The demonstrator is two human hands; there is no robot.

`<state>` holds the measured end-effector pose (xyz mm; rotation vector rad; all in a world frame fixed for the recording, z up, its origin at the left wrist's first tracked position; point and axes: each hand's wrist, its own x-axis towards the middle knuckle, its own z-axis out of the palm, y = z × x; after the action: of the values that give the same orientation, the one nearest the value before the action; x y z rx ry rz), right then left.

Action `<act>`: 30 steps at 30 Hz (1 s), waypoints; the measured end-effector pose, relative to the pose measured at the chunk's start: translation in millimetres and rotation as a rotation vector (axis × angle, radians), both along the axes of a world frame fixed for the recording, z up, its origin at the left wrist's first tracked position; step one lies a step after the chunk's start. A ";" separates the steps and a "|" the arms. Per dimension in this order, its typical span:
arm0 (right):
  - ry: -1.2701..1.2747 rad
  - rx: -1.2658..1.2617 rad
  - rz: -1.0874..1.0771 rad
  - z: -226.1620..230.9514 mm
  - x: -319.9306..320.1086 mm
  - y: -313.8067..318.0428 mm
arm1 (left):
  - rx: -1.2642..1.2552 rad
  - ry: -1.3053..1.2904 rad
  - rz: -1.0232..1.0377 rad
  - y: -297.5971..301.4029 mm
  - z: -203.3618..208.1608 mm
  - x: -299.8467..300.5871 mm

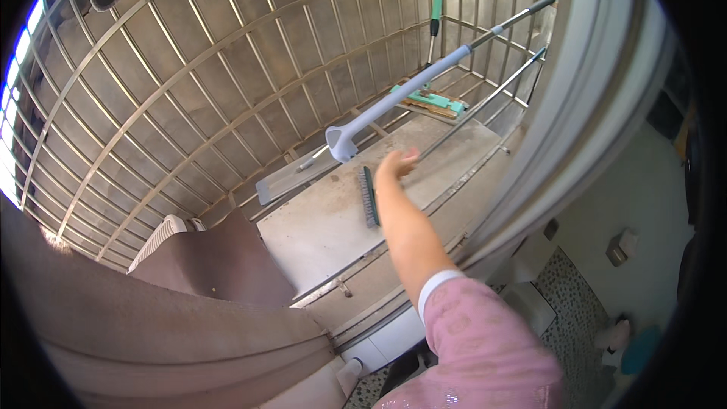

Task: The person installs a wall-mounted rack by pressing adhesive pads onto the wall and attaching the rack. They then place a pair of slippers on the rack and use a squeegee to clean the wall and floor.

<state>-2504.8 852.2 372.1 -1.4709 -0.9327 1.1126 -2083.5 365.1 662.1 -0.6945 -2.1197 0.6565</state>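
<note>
My right hand [397,164] reaches out over a pale board with its fingers curled around the lower end of a thin metal pole. In line with that pole, just past the hand, is a scrub brush [369,197] with a dark green back and grey bristles; the join between them is hidden by my hand. The pole slants up to the far right. Close beyond the hand lies a lavender handle [409,96] with a hooked, looped end, on another pole. My left hand is out of the picture.
A metal bar cage [280,23] encloses the far side. The pale board [310,227] forms its floor, with a green flat mop head [432,100] behind. A brown curved sheet [219,257] stands at the left. The window frame [560,136] runs along the right.
</note>
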 end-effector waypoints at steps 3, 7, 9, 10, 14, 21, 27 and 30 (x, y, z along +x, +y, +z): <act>0.395 0.167 0.363 12.3 39.6 -114.1 | 0.064 -0.035 -0.120 -4.8 3.0 -21.9; 0.524 0.290 1.364 45.8 199.8 -205.0 | 0.265 0.060 -0.448 10.5 -2.0 -57.4; 0.138 0.971 1.394 77.5 278.9 -183.1 | 0.332 0.153 -0.536 19.3 -0.3 -65.7; 0.132 1.026 1.382 93.6 308.2 -166.0 | 0.331 0.170 -0.502 22.4 2.2 -64.9; -0.093 0.952 1.073 140.7 380.8 -105.4 | 0.540 -0.192 -0.267 31.7 9.0 -52.6; -0.948 0.935 1.315 146.1 376.5 -72.4 | 0.307 0.242 -0.246 40.0 9.8 -56.2; -0.712 0.858 1.558 146.1 373.6 -59.3 | 0.362 0.313 -0.354 43.0 11.7 -63.1; -0.624 0.860 1.651 142.0 373.4 -76.1 | 0.400 0.340 -0.384 40.3 8.1 -63.7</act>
<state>-2131.4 776.1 514.0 -0.0133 -2.8285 0.9332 -2147.2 405.4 670.1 -0.6820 -1.6695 0.1200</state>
